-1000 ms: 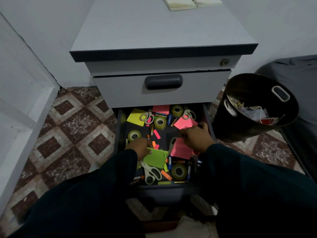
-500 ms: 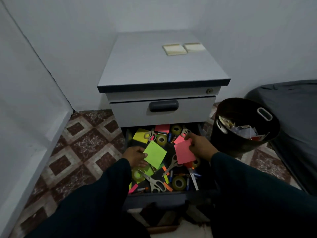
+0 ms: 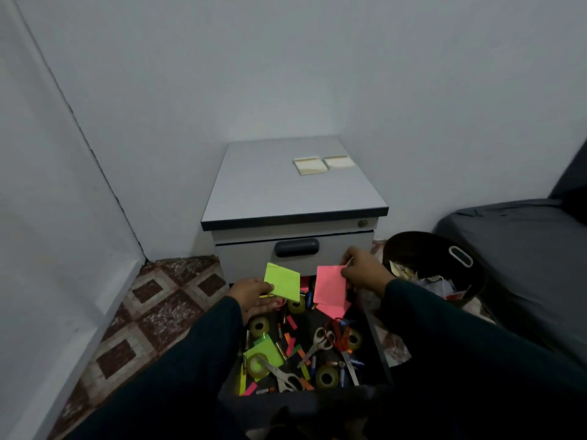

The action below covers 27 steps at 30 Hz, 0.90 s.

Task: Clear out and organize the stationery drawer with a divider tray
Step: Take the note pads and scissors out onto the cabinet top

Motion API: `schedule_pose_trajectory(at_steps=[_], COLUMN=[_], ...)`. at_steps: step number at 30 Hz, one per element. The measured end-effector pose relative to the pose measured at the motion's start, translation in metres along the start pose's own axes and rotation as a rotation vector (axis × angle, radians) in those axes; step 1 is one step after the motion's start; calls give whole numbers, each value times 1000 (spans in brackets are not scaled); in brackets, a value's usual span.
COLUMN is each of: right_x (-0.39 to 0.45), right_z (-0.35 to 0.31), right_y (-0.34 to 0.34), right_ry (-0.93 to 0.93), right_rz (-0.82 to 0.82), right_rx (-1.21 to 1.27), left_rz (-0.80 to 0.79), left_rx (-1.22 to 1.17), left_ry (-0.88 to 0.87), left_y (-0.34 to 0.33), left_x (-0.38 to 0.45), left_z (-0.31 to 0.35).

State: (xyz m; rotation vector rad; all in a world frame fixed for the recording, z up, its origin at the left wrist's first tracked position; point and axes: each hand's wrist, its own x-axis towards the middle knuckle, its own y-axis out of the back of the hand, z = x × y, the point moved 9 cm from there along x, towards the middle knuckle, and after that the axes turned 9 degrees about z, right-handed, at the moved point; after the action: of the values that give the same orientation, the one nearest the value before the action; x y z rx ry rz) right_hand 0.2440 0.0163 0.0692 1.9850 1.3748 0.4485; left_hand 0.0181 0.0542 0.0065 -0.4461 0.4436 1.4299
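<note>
The left hand (image 3: pixel 254 292) pinches a square lime-green sticky note pad (image 3: pixel 283 282); the right hand (image 3: pixel 362 270) grips a pink paper sticky note pad (image 3: pixel 331 289). Both pads hang above the open dark drawer (image 3: pixel 378 341), cluttered with clear tape rolls (image 3: pixel 327 377) and grey-handled scissors (image 3: pixel 318 341). A black waste bin (image 3: pixel 444 249) stands just right.

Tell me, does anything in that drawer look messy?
Yes. The open drawer is a jumble: tape rolls, scissors, sticky notes and little coloured strips lie mixed together at all angles, with no divider tray in sight.
</note>
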Motion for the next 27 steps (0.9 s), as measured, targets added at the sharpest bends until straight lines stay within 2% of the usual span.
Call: schedule_pose_trajectory(at_steps=[19,27], right_x=[39,93], right_z=[-64,-50], right_y=[84,117], right_ry=[-39,-159], right_rz=[175,298], right_rx=[305,565], left_rz=[-100,-4], left_rx=[-67,-91], left_ry=[-117,-131], left_y=[-35,-60], left_x=[-27,9], left_z=[123,173])
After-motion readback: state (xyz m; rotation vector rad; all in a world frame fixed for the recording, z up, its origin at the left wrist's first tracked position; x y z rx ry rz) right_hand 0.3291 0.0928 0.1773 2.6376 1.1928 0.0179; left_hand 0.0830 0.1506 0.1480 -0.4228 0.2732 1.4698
